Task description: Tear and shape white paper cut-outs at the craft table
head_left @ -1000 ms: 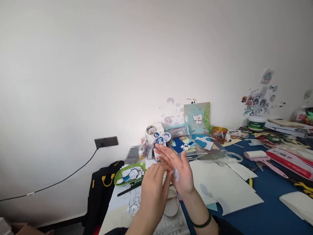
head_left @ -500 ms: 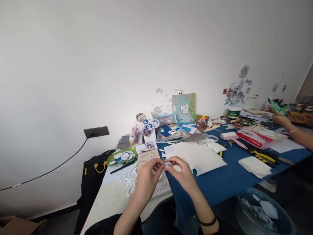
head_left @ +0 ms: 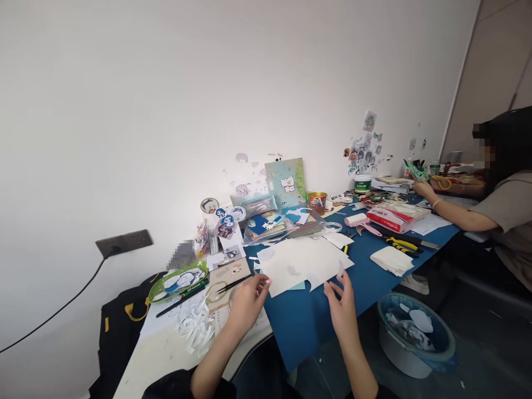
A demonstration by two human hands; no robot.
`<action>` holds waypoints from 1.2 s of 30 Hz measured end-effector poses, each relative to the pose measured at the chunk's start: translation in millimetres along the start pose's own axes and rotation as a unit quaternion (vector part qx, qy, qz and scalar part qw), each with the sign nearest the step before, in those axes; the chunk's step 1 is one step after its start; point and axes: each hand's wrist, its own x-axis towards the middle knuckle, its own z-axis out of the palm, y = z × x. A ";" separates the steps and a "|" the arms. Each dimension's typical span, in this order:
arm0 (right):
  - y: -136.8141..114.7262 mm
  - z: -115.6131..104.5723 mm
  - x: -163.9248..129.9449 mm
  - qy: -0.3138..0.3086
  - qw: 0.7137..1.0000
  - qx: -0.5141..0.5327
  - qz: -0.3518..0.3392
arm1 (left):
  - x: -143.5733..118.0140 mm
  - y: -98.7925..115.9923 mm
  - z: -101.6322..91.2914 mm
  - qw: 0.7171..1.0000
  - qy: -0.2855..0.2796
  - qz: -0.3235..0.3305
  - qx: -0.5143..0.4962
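Observation:
My left hand (head_left: 248, 302) is over the near end of the blue table mat, its fingers pinched together. A small pinkish piece (head_left: 269, 281) shows at its fingertips. Dark tweezers (head_left: 235, 284) stick out to the left behind this hand; whether it grips them I cannot tell. My right hand (head_left: 344, 307) is raised apart from the left, near the front edge of the mat. A small translucent piece (head_left: 341, 269) stands up at its fingertips, while the thumb is spread away. Between and beyond the hands lie large white paper sheets (head_left: 299, 259).
At left are a green tray (head_left: 154, 293) of cutouts, a black pen (head_left: 177, 302) and white paper strips (head_left: 194, 327). Folded tissues (head_left: 390, 260), yellow-handled pliers (head_left: 401, 244) and a tissue pack (head_left: 388, 219) lie right. Below stands a bucket (head_left: 446, 346). Another person (head_left: 515, 205) works at far right.
My hands, together on a small clear round piece before, have separated. The right moved away to the right with a translucent piece. The view turned right, bringing the other person further into sight.

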 end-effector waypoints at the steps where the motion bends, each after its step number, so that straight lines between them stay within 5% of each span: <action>1: 1.8 -1.4 7.3 0.003 1.000 -0.021 -0.001 | 5.5 -2.6 8.0 1.000 -0.006 0.012 0.004; 9: -0.6 7.3 41.9 -0.013 0.988 -0.127 -0.086 | 22.9 -19.3 53.7 0.995 -0.033 0.091 -0.032; 15: -3.4 19.4 43.6 0.000 0.984 -0.116 -0.137 | 16.9 -31.1 49.0 0.995 0.028 0.059 -0.077; 22: -49.0 34.3 14.1 0.001 0.981 0.028 -0.193 | 19.2 -26.1 40.5 0.974 0.078 0.023 -0.213; 27: -83.3 64.2 2.4 -0.059 0.972 0.129 -0.188 | 41.1 -1.5 9.0 0.907 0.119 0.051 -0.402; 32: -102.9 91.0 21.4 -0.153 0.958 0.178 -0.163 | 66.7 10.1 -48.8 0.901 0.171 0.023 -0.398; 36: -133.5 84.6 41.5 -0.089 0.981 0.054 -0.164 | 71.7 3.4 -92.9 0.905 0.225 0.030 -0.361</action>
